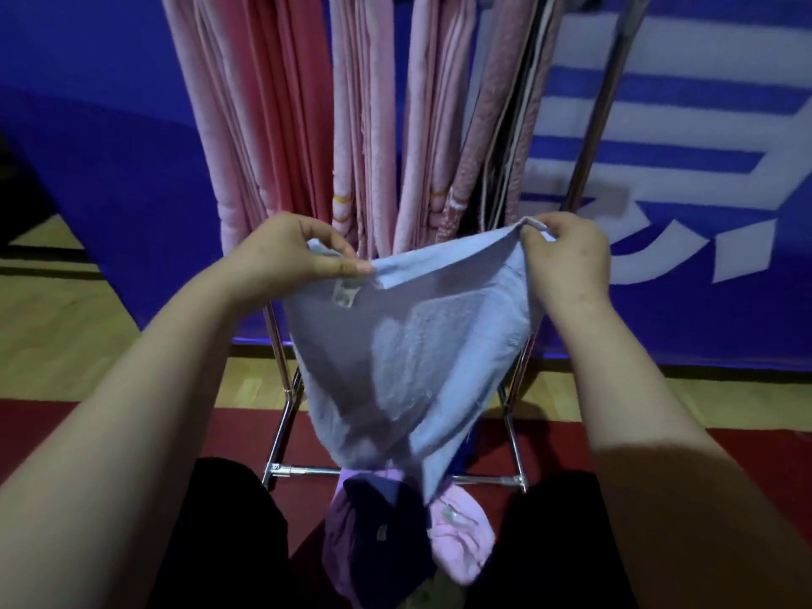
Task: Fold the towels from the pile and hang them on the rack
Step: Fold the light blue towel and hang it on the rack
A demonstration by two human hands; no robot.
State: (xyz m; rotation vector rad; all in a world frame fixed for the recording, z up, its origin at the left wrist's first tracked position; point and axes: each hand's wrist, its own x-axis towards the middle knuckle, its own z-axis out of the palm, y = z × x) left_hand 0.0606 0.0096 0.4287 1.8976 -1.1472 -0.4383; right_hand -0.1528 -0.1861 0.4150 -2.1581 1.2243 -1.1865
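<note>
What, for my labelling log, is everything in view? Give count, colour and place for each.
blue towel: one, pale blue, held up by its top edge in front of the rack
hanging towels: many, exact count unclear, mostly pink, draped on the rack
rack: one, shiny metal, behind the blue towel
towel pile: several, purple, navy and pink, low down between the legs
backdrop: one, blue with white markings, behind the rack
floor: wood with a red area
legs: two, in black, bottom of view
left hand: pinches the towel's top left corner
right hand: pinches its top right corner
</note>
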